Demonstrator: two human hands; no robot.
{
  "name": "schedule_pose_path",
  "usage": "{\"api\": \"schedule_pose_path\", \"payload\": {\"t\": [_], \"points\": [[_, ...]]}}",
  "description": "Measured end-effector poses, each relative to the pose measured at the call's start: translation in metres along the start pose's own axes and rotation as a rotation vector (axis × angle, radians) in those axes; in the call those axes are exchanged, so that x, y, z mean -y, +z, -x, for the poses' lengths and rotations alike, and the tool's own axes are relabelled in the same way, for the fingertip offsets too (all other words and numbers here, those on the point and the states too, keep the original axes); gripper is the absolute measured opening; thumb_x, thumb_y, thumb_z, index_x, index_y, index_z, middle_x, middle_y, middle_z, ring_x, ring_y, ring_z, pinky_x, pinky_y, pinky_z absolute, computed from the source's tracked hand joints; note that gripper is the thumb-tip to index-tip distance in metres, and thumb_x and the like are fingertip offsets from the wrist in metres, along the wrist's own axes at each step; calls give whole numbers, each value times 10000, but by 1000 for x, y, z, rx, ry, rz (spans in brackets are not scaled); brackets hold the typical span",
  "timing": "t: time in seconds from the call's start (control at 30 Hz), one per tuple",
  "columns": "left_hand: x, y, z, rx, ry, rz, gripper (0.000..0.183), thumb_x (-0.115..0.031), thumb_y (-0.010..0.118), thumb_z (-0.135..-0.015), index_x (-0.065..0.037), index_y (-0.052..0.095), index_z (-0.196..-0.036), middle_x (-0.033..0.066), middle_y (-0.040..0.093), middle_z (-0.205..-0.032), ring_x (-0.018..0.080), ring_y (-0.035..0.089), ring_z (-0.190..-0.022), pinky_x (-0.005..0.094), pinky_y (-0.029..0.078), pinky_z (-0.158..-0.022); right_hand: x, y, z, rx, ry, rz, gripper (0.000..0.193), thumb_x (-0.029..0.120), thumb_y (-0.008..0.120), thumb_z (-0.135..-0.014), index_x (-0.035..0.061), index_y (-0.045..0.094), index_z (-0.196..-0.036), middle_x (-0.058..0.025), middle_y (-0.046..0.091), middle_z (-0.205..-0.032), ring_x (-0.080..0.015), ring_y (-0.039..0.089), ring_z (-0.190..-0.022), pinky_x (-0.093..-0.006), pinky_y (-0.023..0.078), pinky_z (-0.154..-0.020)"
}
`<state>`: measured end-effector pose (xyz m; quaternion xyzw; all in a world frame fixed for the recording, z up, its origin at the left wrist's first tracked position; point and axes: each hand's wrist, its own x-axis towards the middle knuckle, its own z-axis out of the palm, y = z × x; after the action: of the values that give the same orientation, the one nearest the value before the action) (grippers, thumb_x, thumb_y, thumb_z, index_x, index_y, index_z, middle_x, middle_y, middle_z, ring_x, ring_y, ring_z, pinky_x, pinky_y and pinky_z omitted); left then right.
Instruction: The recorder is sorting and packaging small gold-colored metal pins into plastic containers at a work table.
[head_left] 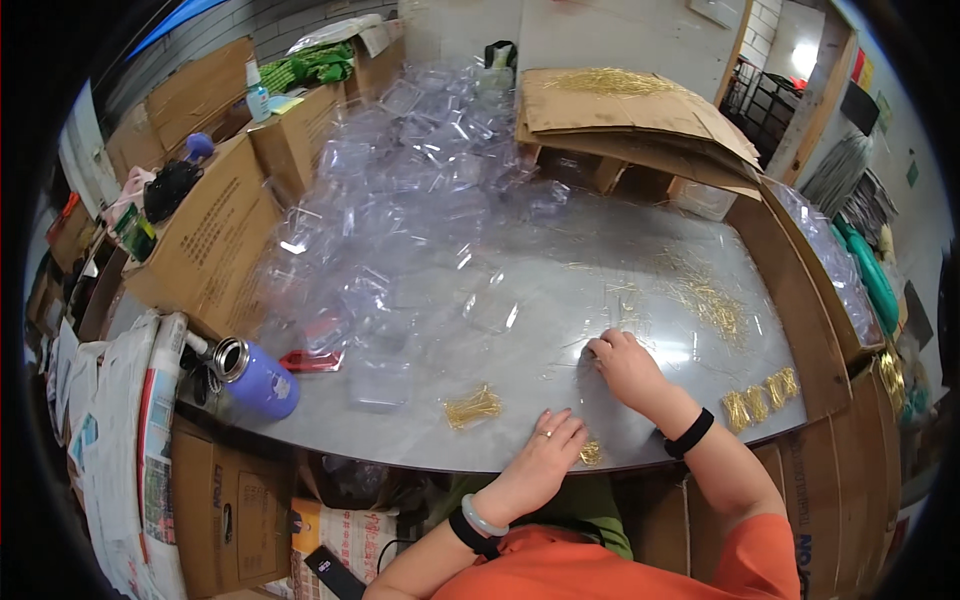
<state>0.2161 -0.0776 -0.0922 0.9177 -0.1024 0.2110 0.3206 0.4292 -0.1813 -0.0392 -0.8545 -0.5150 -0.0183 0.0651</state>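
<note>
Resting just beside a gold bundle (590, 454) at lower centre, the left hand (535, 462) lies loosely open; beyond, the right hand (630, 370) curls its grip at the counter (620, 228), holding what I can't tell; gold wires (715, 300) scatter right of centre.

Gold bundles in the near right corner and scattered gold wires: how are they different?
The gold bundles are gathered into clumps; the scattered gold wires lie loose. The gold bundles make a row; the scattered gold wires point different ways. Both are gold-coloured, on the grey table.
</note>
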Motion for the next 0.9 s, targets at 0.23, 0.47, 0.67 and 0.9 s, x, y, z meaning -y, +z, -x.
{"api": "schedule_pose_path", "payload": {"t": [0.23,0.47,0.67,0.9], "points": [[-1,-7,1,-11,-10,12,413,-21,669,-878,50,572,-1272,195,508,-1343,438,443,-1342,549,364,-1155,9,-22,0,252,-153,-471,311,97,733,-842,54,677,-1144,-134,630,-1085,-325,648,-1000,-406,539,-868],[0,-7,0,7,-7,-20,435,-20,678,-876,45,562,-1290,204,506,-1340,440,442,-1344,543,360,-1158,-12,-23,-1,308,-82,-500,230,113,756,-819,35,714,-1032,-147,675,-1021,-333,677,-961,-403,547,-857],[-4,-8,-3,6,-36,39,484,10,680,-862,56,530,-1320,215,508,-1323,436,452,-1326,530,350,-1165,-18,-12,3,232,-90,-526,230,41,717,-828,41,710,-1058,-148,651,-1105,-328,661,-980,-405,538,-881],[-7,-12,-6,24,-34,42,484,19,680,-857,65,530,-1315,216,512,-1301,432,455,-1319,523,357,-1158,-11,-6,15,-103,-102,-150,346,24,718,-817,38,666,-1158,-161,608,-1253,-356,615,-1090,-431,530,-932]]}}
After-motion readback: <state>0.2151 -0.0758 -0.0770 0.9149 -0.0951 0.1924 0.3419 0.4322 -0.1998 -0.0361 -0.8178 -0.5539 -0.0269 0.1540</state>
